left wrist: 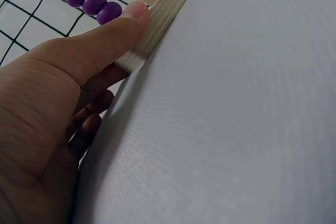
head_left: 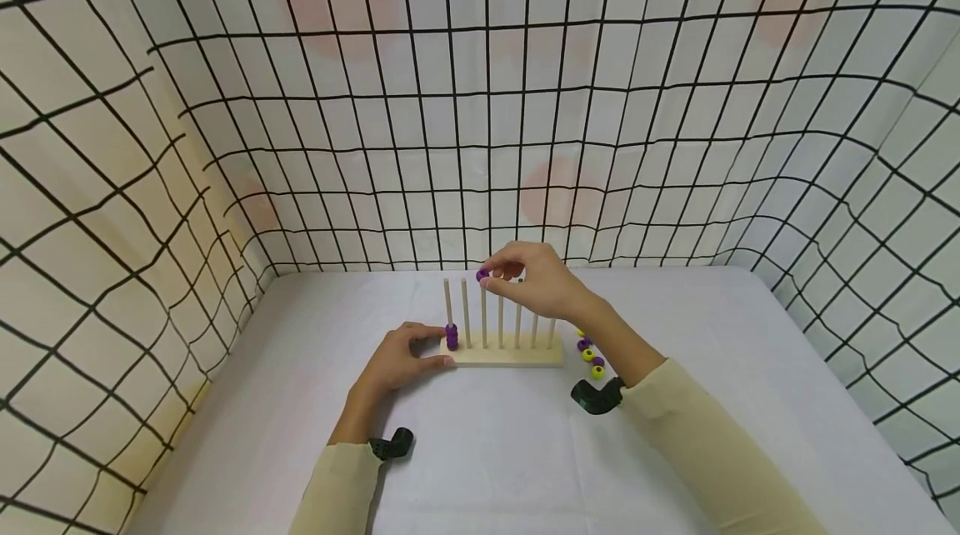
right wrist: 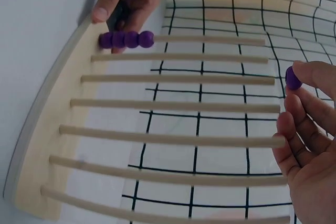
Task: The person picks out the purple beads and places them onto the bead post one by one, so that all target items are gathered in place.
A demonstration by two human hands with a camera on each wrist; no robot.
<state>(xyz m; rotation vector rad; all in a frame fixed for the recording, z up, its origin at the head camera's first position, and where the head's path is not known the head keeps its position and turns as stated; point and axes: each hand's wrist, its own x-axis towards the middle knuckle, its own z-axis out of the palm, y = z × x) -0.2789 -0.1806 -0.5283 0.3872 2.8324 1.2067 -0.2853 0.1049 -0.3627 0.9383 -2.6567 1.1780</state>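
Observation:
A wooden peg stand [head_left: 504, 358] with several upright rods stands on the white table. Its leftmost rod carries several purple beads [right wrist: 126, 39] stacked down at the base; the other rods are bare. My left hand [head_left: 397, 362] grips the left end of the base, thumb [left wrist: 113, 38] on the front edge and fingers behind. Between thumb and fingertips, my right hand [head_left: 536, 277] pinches one purple bead [right wrist: 293, 78]. That bead is at the top of the third rod [right wrist: 178, 79] from the left, slightly off its tip in the right wrist view.
Loose yellow and purple beads [head_left: 588, 354] lie on the table just right of the stand, partly behind the right forearm. Black wire grid [head_left: 487, 93] walls with white cloth behind them enclose the table [head_left: 495, 460] at the back and sides.

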